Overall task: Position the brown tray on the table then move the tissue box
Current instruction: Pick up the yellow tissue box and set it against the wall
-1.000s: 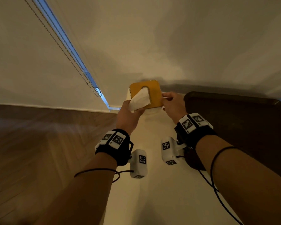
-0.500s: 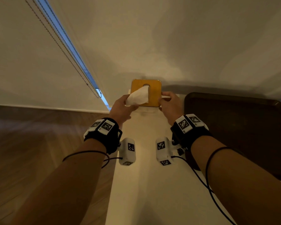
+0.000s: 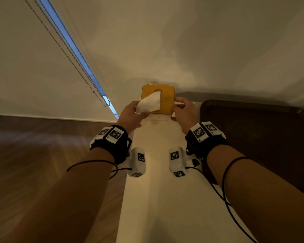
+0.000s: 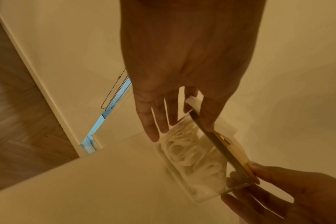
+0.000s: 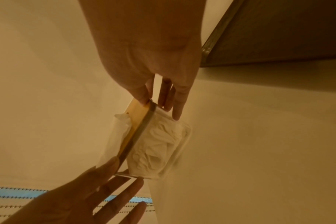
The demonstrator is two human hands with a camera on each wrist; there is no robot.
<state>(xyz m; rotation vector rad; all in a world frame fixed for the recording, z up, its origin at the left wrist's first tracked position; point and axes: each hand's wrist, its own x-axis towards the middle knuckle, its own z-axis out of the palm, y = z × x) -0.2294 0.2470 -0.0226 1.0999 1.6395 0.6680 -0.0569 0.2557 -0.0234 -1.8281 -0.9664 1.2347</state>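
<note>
The tissue box [image 3: 165, 100] has a clear body, a yellow lid and a white tissue [image 3: 148, 105] sticking out of the slot. It stands at the far left corner of the white table [image 3: 161, 199], close to the wall. My left hand [image 3: 132, 114] holds its left side, thumb on the lid edge and fingers [image 4: 153, 128] down the clear wall. My right hand [image 3: 181, 111] holds the right side the same way, as the right wrist view shows [image 5: 159, 106]. The brown tray [image 3: 253, 137] lies flat on the table, right of the box.
The table's left edge [image 3: 128, 172] drops to a wooden floor [image 3: 42, 163]. A blind with bead chains [image 3: 88, 85] hangs at the left beside a strip of window. The white wall [image 3: 200, 50] stands right behind the box.
The box was tilted a second ago and now sits level. Both arms have stretched forward, carrying it toward the wall.
</note>
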